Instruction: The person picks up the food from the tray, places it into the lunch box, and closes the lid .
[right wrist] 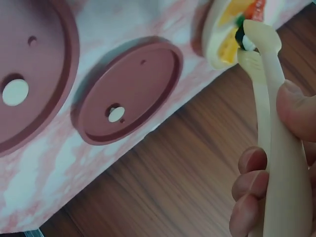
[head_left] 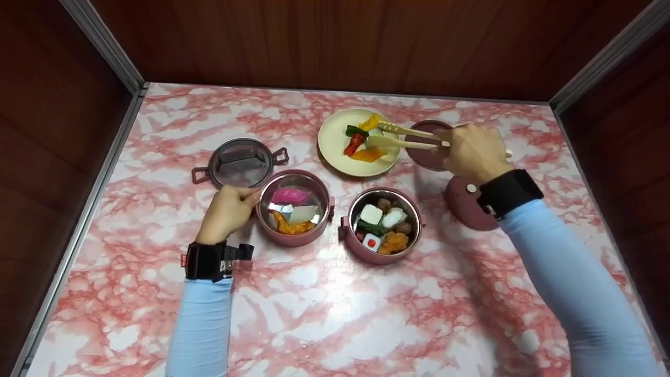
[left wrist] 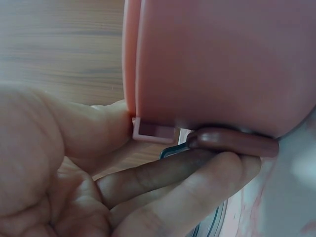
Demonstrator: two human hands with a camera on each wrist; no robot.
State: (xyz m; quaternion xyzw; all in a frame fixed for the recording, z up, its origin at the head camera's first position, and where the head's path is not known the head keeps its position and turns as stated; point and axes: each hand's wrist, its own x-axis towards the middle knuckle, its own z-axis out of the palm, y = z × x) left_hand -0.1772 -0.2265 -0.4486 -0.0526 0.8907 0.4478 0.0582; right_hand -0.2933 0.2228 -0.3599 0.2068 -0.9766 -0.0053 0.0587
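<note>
My left hand grips the left pink lunch pot, thumb near the rim and fingers against a brown handle piece on its side. Inside the steel-lined pot lie a magenta piece, a white piece and an orange piece. My right hand holds cream tongs over the cream plate. Their tips surround a small dark-and-white food piece. Yellow, green, red and orange food pieces lie on the plate.
A second pink pot with several food pieces stands right of the first. Behind the left pot lies a clear-topped lid with two side handles. Two maroon lids lie at the right. Brown panels enclose the marbled tabletop.
</note>
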